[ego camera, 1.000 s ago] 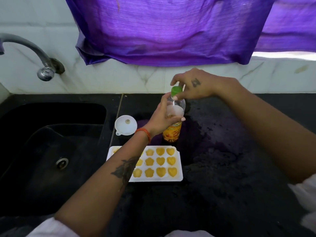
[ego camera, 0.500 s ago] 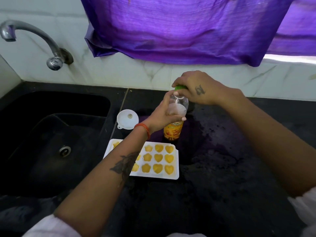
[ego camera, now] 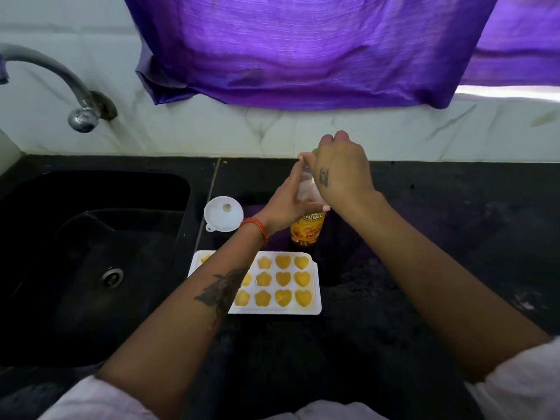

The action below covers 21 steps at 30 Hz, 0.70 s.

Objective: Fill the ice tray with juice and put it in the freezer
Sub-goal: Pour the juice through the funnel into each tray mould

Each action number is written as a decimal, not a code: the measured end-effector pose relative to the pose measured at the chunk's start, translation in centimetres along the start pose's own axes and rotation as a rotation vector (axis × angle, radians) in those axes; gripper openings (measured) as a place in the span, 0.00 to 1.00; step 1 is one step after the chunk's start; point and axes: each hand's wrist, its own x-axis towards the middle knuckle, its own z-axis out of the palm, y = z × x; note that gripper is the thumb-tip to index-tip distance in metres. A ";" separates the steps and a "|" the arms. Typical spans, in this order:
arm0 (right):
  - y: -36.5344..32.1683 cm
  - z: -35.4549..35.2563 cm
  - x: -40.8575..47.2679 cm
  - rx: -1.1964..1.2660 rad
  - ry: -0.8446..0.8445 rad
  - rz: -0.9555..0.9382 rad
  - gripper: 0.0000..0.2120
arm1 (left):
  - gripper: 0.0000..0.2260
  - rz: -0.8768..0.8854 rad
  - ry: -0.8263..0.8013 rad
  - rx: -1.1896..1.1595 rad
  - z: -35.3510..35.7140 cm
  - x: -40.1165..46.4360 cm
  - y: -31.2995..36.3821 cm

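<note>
Orange juice fills the white ice tray [ego camera: 316, 286] on the black counter [ego camera: 424, 268], just in front of the juice bottle [ego camera: 307, 231]. Left hand [ego camera: 288, 204] grips the bottle's clear upper body; right hand [ego camera: 342, 168] curls over its green cap [ego camera: 315, 151]. White funnel [ego camera: 222, 213] lies beside the sink [ego camera: 91, 253].

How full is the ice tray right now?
Full where visible: the ice tray shows orange juice in every heart and flower pocket in view. The left forearm hides its left pockets, so those cannot be told.

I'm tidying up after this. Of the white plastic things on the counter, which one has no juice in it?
The round white funnel, lying beside the sink behind the tray. The rectangular ice tray in front has yellow juice in every visible mould.
</note>
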 end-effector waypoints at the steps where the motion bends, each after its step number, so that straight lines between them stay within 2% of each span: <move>1: -0.4 0.1 0.1 -0.033 -0.013 0.021 0.22 | 0.40 0.007 0.002 0.011 0.0 0.0 -0.1; 4: -1.1 -0.5 0.7 0.000 -0.066 0.095 0.20 | 0.40 0.037 -0.001 0.019 -0.2 0.1 -0.2; 9: 1.6 -2.2 -0.6 0.521 -0.206 0.159 0.26 | 0.41 0.082 -0.030 -0.048 -0.7 0.0 -0.7; 13: 3.4 1.3 -5.4 0.837 -0.193 0.380 0.26 | 0.51 0.013 -0.033 -0.160 -2.8 -0.8 -2.5; 16: 2.4 5.2 -7.9 1.024 -0.262 0.539 0.35 | 0.45 -0.013 0.163 -0.072 -5.1 -2.3 -4.3; 19: 1.1 7.8 -8.1 1.028 -0.284 0.443 0.42 | 0.27 0.002 0.492 0.309 -8.3 -3.0 -6.7; 21: 0.6 9.1 -7.5 1.000 -0.247 0.432 0.43 | 0.22 -0.162 0.595 0.523 -10.4 -2.9 -8.2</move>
